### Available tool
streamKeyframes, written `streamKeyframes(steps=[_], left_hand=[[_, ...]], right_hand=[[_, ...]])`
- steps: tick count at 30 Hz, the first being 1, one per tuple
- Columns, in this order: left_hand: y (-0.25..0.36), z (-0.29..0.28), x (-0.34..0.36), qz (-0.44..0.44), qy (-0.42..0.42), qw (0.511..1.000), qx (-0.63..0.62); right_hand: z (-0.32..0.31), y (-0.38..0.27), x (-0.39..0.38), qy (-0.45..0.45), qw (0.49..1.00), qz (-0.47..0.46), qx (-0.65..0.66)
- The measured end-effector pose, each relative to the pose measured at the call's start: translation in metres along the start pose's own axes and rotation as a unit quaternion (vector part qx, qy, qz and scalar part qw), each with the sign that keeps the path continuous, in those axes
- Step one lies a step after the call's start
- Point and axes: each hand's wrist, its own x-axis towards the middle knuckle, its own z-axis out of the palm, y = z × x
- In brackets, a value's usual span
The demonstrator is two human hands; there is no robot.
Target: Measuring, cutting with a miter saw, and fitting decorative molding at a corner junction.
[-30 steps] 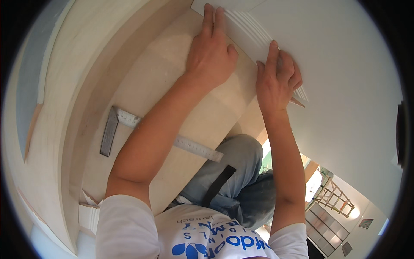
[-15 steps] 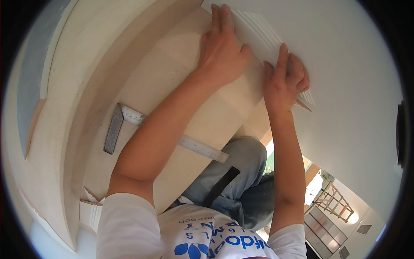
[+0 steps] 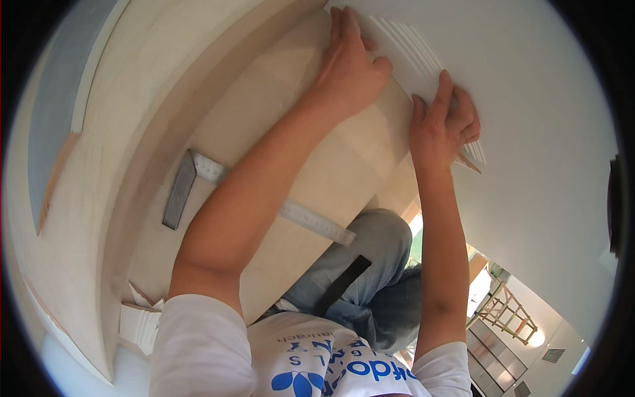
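A white moulding strip [image 3: 411,47] with fine lengthwise grooves lies against a smooth white surface, along the edge of a pale board [image 3: 370,149]. My left hand [image 3: 350,74] grips the strip near its far end, its fingers close together at the edge. Closer to me, my right hand [image 3: 442,132] is closed on the same strip, fingers over it and thumb at the edge beside the board. The strip's near end shows a pointed, bare brown tip below my right hand. Under my left forearm a metal try square [image 3: 316,223] rests on the board, its blade partly hidden.
A curved pale panel [image 3: 89,178] rises on the left, with a grey board [image 3: 56,126] beyond it. Broken white moulding pieces [image 3: 140,324] lie at the lower left. My bent knee [image 3: 383,238] is beside the board. A wooden frame [image 3: 508,311] stands far off at lower right.
The whole view has shifted slightly. Both hands stay on the moulding strip, with the left hand's fingers and thumb a little differently bent. The try square lies as before.
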Motion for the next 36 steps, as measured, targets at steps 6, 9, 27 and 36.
streamKeyframes(steps=[6, 9, 27, 36], left_hand=[[0.003, -0.008, -0.001, -0.055, -0.071, 0.993, -0.076], [0.012, -0.020, -0.005, -0.048, -0.080, 0.994, -0.065], [0.019, 0.003, -0.008, 0.014, -0.012, 0.996, 0.090], [0.005, 0.020, 0.000, 0.079, -0.015, 0.980, 0.182]], right_hand=[[0.001, 0.001, -0.002, -0.007, 1.000, 0.014, 0.024], [0.000, 0.002, -0.002, -0.010, 0.999, 0.017, 0.034], [0.003, -0.003, -0.001, 0.015, 0.999, 0.029, 0.029], [-0.012, -0.008, 0.002, -0.003, 0.997, 0.054, 0.061]])
